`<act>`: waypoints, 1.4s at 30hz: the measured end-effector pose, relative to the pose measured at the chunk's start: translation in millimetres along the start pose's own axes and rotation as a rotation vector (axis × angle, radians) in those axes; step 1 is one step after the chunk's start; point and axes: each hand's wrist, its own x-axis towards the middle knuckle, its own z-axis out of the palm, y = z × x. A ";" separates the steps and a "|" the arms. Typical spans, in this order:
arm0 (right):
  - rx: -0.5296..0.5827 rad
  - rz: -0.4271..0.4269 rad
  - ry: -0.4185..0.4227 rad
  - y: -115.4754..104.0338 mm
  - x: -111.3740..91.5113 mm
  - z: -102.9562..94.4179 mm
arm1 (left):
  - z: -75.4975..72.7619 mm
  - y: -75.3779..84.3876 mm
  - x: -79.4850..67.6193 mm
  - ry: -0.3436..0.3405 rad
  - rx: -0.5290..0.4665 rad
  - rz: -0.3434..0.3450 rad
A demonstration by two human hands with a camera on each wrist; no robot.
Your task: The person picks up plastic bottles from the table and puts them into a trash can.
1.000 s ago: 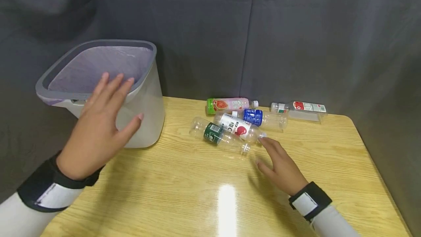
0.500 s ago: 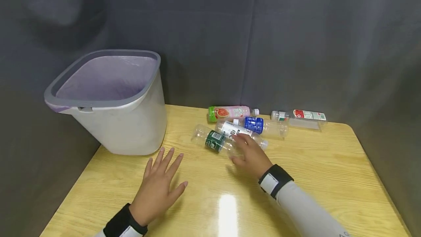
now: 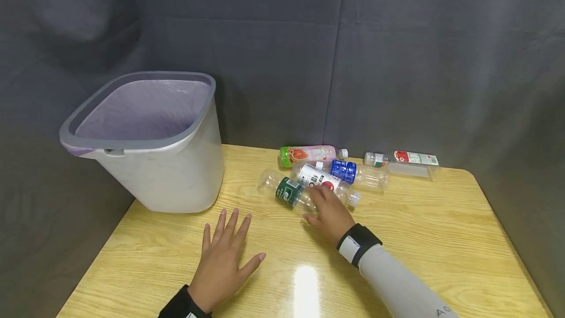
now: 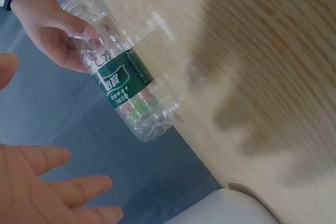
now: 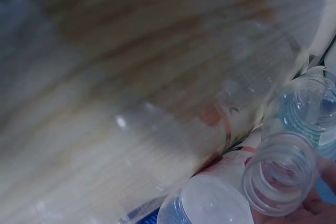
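A clear plastic bottle with a green label lies on its side on the table. My right hand grips its upper part, fingers on one side and thumb on the other; the left wrist view shows this hold on the bottle. Its uncapped mouth faces the right wrist camera. Just behind lies a white-labelled bottle, partly hidden by the right hand. My left hand is spread palm down in front of the bin, holding nothing. Whether it touches the table I cannot tell.
A grey-rimmed white bin with a purple liner stands at the left. A blue-labelled bottle, a pink-labelled bottle and a red-and-white-labelled bottle lie farther back. A dark curtain hangs behind the table.
My left hand has come down from over the bin rim toward the near table. The right hand has moved left from beside the bottles and taken hold of the green-labelled bottle.
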 end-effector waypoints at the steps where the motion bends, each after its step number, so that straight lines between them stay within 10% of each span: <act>1: 0.011 0.008 0.000 0.4 -0.5 0.5 | 0.2 0.6 -0.2 -0.003 -0.005 -0.004; 22: 0.266 0.179 0.029 -17.4 -14.0 -23.4 | -7.0 7.8 12.4 -0.025 -0.131 0.015; 34: 0.761 0.203 0.215 -109.6 -63.2 -72.6 | -23.0 60.0 49.0 -0.051 -1.192 -0.176; 42: 0.915 0.198 0.206 -132.8 -82.2 -75.0 | -15.9 84.9 48.7 0.083 -1.494 -0.210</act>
